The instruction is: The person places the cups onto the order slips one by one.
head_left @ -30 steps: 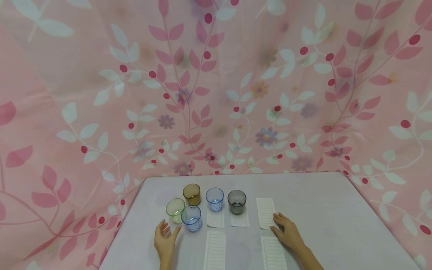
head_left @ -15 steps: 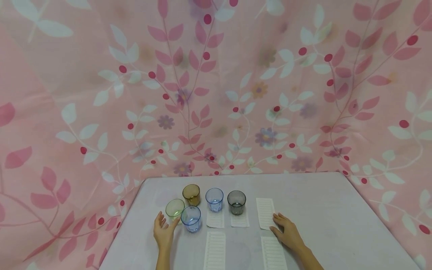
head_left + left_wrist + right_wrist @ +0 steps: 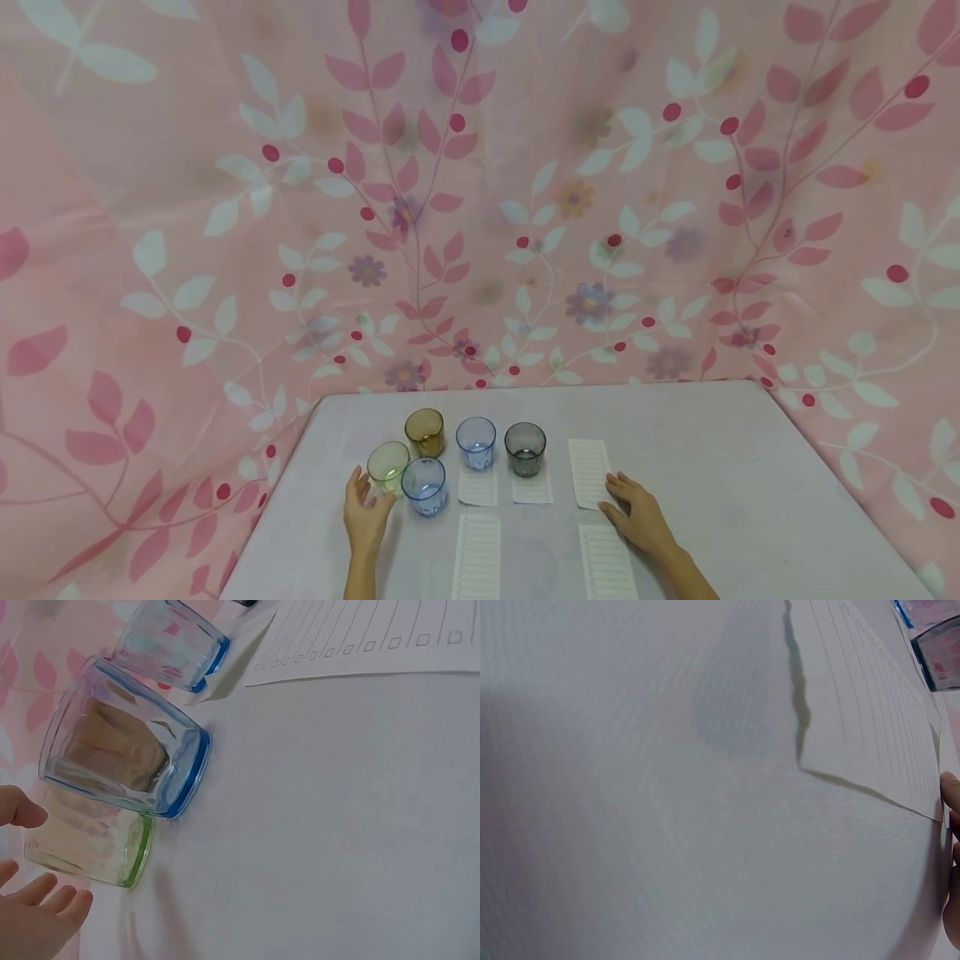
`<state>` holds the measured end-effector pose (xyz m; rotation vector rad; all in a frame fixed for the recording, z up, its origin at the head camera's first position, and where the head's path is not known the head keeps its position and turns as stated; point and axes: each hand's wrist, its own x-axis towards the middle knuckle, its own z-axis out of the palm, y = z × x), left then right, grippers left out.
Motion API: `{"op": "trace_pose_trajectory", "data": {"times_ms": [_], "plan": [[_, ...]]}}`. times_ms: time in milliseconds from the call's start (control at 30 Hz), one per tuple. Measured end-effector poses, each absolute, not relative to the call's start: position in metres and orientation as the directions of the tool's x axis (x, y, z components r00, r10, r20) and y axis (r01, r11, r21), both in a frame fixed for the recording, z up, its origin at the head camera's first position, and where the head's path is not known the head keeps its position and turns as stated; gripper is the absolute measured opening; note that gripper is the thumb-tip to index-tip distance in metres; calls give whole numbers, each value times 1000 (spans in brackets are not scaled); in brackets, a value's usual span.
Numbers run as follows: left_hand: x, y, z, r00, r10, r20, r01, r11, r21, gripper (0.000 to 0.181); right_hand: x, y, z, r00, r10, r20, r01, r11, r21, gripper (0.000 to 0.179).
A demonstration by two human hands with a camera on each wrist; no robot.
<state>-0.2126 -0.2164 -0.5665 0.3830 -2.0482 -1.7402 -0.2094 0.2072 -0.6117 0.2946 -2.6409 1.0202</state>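
At the left of the table, my left hand (image 3: 365,517) is beside a pale green glass (image 3: 384,462). The left wrist view puts the thumb and fingers (image 3: 60,898) on either side of that glass, spread apart; whether they touch it I cannot tell. A blue glass (image 3: 425,492) stands against the green one, on its right. Behind them is an amber glass (image 3: 424,435). My right hand (image 3: 637,518) rests on the table with relaxed fingers, at the right edge of a lined paper slip (image 3: 588,471) and above another slip (image 3: 606,562).
A second blue glass (image 3: 476,446) and a grey glass (image 3: 525,450) stand upright at the far ends of two paper slips. One more slip (image 3: 477,554) lies nearer. A pink floral cloth (image 3: 480,208) hangs behind the white table (image 3: 712,467).
My left hand has moved slightly forward, closer to the green glass, and its thumb has come nearer to it. My right hand and the glasses have stayed in place.
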Motion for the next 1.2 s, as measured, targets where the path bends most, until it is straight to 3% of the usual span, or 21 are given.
{"op": "trace_pose_trajectory", "data": {"times_ms": [133, 300, 500, 833, 1200], "plan": [[-209, -211, -562, -853, -495, 165, 68, 208, 976, 63, -209, 207, -611, -937, -89, 336, -289, 738, -609, 40], [-204, -197, -559, -790, -562, 244, 73, 309, 948, 48, -209, 207, -611, -935, -87, 344, -294, 734, -613, 40], [-200, -183, -559, -737, -619, 271, 59, 340, 939, 48, -209, 207, -612, -929, -88, 361, -304, 740, -601, 40], [-202, -171, -563, -823, -528, 207, 51, 295, 954, 50, -208, 207, -612, -929, -87, 360, -303, 736, -606, 41], [-206, -160, -575, -830, -500, 248, 78, 336, 939, 71, -209, 207, -612, -931, -89, 354, -303, 729, -614, 41]]}}
